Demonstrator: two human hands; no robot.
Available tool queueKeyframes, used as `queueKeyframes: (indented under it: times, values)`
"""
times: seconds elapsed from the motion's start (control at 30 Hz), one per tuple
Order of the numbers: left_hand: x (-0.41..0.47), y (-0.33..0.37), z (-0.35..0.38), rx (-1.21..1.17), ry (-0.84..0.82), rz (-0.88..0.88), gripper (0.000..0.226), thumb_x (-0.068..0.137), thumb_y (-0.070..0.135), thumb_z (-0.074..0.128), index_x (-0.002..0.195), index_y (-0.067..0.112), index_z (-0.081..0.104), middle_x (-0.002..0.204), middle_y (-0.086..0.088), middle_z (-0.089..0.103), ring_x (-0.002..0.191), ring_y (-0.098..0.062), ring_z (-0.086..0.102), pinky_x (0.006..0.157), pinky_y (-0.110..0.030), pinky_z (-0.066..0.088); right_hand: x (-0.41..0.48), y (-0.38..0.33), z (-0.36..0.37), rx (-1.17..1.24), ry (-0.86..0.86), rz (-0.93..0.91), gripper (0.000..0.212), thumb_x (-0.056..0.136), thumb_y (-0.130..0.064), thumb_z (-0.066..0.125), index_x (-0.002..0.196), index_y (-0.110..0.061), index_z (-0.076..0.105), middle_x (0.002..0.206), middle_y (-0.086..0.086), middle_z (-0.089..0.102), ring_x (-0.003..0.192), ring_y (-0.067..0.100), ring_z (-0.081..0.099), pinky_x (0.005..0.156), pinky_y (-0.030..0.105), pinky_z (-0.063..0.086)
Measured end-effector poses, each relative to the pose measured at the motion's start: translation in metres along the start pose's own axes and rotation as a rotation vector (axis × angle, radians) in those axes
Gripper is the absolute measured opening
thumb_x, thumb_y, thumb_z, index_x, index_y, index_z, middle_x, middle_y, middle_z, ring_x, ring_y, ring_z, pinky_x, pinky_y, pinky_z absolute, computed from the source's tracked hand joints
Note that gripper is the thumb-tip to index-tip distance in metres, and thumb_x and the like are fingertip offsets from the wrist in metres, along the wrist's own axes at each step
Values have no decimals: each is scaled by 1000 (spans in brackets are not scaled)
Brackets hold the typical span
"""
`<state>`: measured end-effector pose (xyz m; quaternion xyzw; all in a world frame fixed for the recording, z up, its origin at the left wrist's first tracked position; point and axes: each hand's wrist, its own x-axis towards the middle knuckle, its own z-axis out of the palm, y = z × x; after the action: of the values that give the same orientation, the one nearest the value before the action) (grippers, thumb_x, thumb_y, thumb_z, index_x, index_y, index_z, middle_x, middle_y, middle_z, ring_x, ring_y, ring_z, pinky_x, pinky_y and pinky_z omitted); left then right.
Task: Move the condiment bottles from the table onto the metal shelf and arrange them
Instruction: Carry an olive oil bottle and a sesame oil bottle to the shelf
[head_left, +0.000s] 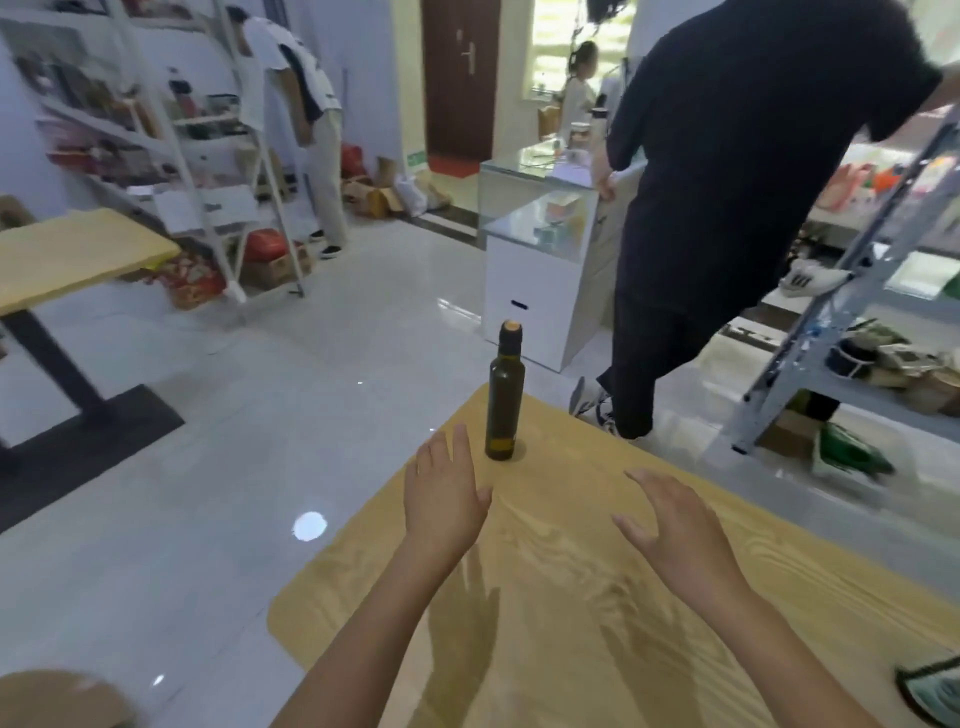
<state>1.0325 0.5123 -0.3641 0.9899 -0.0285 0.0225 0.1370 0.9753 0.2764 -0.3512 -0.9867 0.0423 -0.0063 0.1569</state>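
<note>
Both hands out over the table (597, 597), palms down, fingers spread, empty. Left hand (447, 493) nearer the bottle (505, 400), fingertips just short of its base and a little to its left; not touching. Right hand (670, 519) further off, to the right and nearer the body, fingers loosely fanned. Probably poised this way to close in on the bottle from the left, with the right kept free to steady or take over.

Bottle upright near the far corner of the table, just beyond the left fingertips. Dark olive-green glass, tall and narrow, straight-sided body, short shoulder, slim neck, tan stopper or cap on top, small yellowish label low on the body. Contents not readable through the dark glass. Only one bottle seen on the table.

Grey metal shelf (852, 291) well off to the right of the right hand, across a gap of floor, a person in black (737, 182) standing near it. Likely a carry rather than a reach.
</note>
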Motion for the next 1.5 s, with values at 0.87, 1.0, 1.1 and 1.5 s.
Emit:
queueKeyframes:
  times: [0.87,1.0,1.1,1.5]
  values:
    - [170,62,56,-930,-176,71,24,83,24,71,95,19,51,94,3,55,85,-16,51,68,-30,33,23,8,7,-138,-48,417,58,94,-50,44,145,-32,26,153,-12,25,142,9,20,116,36,16]
    - [130,84,55,-1016,-320,91,22,83,21,71,89,27,50,86,14,53,83,-12,50,72,-29,35,7,18,2,-140,-54,442,58,94,-51,43,145,-33,24,153,-12,25,142,9,20,115,35,17]
    - [93,105,61,-1049,-428,149,25,81,19,72,92,28,52,90,10,57,85,-11,52,73,-28,36,-6,28,-8,-137,-29,448,57,94,-51,42,145,-35,23,151,-13,27,141,10,22,114,37,21]
    - [-58,189,84,-1026,-459,249,25,79,16,75,94,22,55,91,7,59,84,-5,55,70,-16,41,-126,128,-68,-75,110,451,57,90,-44,55,141,-29,34,145,-11,37,134,11,33,110,29,27]
